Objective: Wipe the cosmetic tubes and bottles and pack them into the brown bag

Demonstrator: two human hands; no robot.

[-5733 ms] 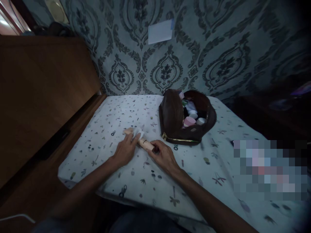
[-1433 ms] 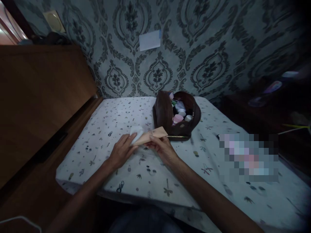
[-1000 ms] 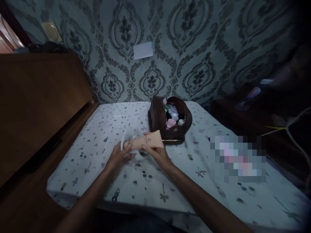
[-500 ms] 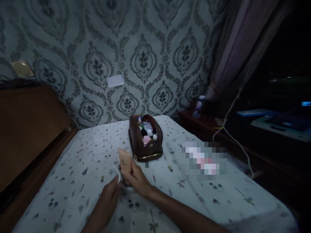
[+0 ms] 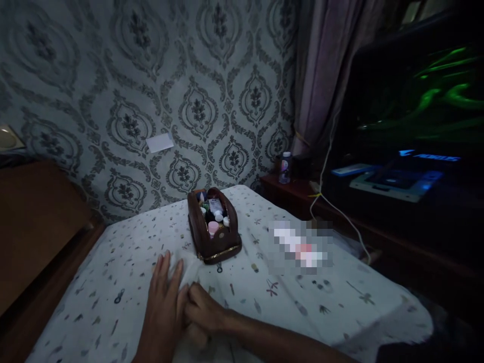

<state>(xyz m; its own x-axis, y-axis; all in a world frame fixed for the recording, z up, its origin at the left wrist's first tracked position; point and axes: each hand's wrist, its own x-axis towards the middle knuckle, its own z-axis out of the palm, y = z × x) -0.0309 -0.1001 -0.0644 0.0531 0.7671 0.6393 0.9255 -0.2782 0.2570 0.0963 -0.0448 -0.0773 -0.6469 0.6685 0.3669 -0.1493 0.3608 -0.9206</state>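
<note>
My left hand (image 5: pixel 162 302) has its fingers stretched out and apart, low over the bed in front of the bag. Beside it and touching it, my right hand (image 5: pixel 206 308) is closed. A blurred beige squeeze tube (image 5: pixel 197 335) shows in part below the right fist; the rest is hidden by the hand. Just beyond both hands, a brown toiletry bag (image 5: pixel 219 248) stands unzipped on the patterned sheet (image 5: pixel 124 272). Inside are a pink-capped container (image 5: pixel 213 228), a whitish tube (image 5: pixel 216 206) and several other small items.
A blurred-out pinkish-white item (image 5: pixel 300 247) lies on the bed to the right. On the dark red ledge (image 5: pixel 270 182) stands a bottle (image 5: pixel 285 168). A white cord (image 5: pixel 342 214) hangs near the bed's right edge. At left is a brown board (image 5: pixel 41 217).
The view has turned to the right. My left hand has let go of a thin white piece and spread its fingers. The beige tube, upright before, now sits low under my right hand.
</note>
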